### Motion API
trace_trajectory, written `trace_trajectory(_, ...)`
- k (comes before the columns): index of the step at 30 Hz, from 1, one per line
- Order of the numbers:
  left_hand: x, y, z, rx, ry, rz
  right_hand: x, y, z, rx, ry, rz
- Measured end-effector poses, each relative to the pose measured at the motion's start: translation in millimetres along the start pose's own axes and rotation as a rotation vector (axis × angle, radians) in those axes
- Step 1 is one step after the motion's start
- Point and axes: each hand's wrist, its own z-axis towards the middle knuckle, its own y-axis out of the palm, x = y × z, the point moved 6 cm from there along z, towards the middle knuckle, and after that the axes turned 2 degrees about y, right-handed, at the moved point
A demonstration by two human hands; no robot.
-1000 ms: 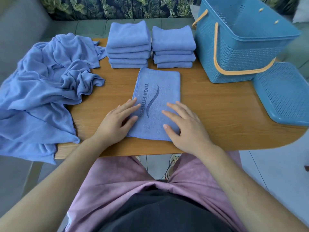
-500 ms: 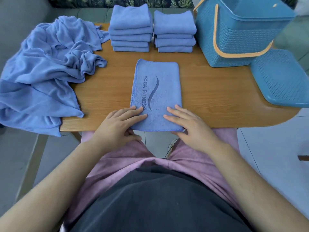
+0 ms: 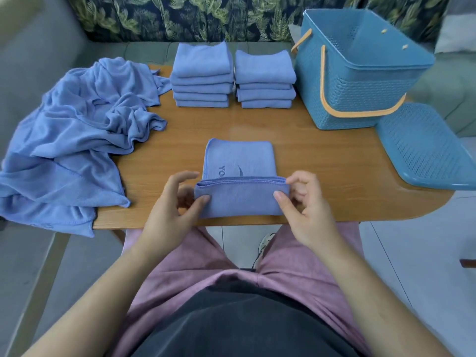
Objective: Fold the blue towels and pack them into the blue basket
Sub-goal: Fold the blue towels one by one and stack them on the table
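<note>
The towel [image 3: 240,199] lies on the wooden table [image 3: 322,176] right at its near edge, in front of the person. It is soft blue microfibre with a stitched hem, already folded narrow. Its far part lies flat. Its near part is lifted into a thick flap of several layers, with the hemmed edges uppermost. Dark print shows on the flat part, but only "YO" and the tip of a curved stroke; the flap hides the rest.

The left hand [image 3: 167,215] pinches the flap's left corner, thumb on the near face and fingers tucked behind, forefinger loosely curled above. The right hand [image 3: 309,217] pinches the right corner the same way. The towel covers the fingertips behind it, so how deep they reach is hard to tell.

At the table's far edge stand two neat stacks [image 3: 202,76] [image 3: 265,81] of folded towels, just beside each other, the left one a little taller. To the left sprawls a crumpled heap [image 3: 77,130] of unfolded towels, draping off the table's left side.

The basket [image 3: 355,99] sits at the far right, near the right stack. It is rigid blue plastic with a woven-looking perforated wall, and an orange handle hangs down its front. Its floor is out of sight from here. Its lid [image 3: 422,145], a perforated blue tray shape, lies beside it, overhanging the table's rounded right end and cut off by the frame. A leaf-print cushion [image 3: 206,16] runs behind.
</note>
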Motion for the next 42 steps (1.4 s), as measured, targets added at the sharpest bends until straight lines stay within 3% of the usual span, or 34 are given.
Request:
trace_trajectory(4, 3.6, 3.5, 26.5, 0.063, -0.033, -0.059, 4.8, 3.9, 32.3, 0.029, -0.018, -0.116)
trace_trajectory(18, -11.2, 15.9, 109.2, 0.029, -0.116, 0.19, 37.9, 23.0, 110.8, -0.07, 0.189, -0.21)
trace_trajectory(24, -31.3, 19.7, 128.0, 0.009, -0.162, 0.313, 51.5, 32.9, 127.7, -0.166, 0.233, -0.362)
trace_trajectory(29, -39.7, 17.8, 124.3, 0.044, 0.004, 0.596, 57.4, 28.8, 127.8, -0.216, 0.212, -0.569)
trace_trajectory(32, -30.7, 18.3, 121.5, 0.059, 0.021, 0.695, 40.8, 26.5, 126.2, -0.141, 0.128, -0.748)
trace_trajectory(37, -3.0, 49.7, 117.3, -0.102, 0.181, 0.694, 9.2, 63.3, 112.5, -0.182, -0.06, -0.786)
trace_trajectory(42, -26.7, 62.9, 104.4, -0.194, 0.139, 0.704, 34.7, 81.8, 93.8, -0.311, -0.017, -0.831)
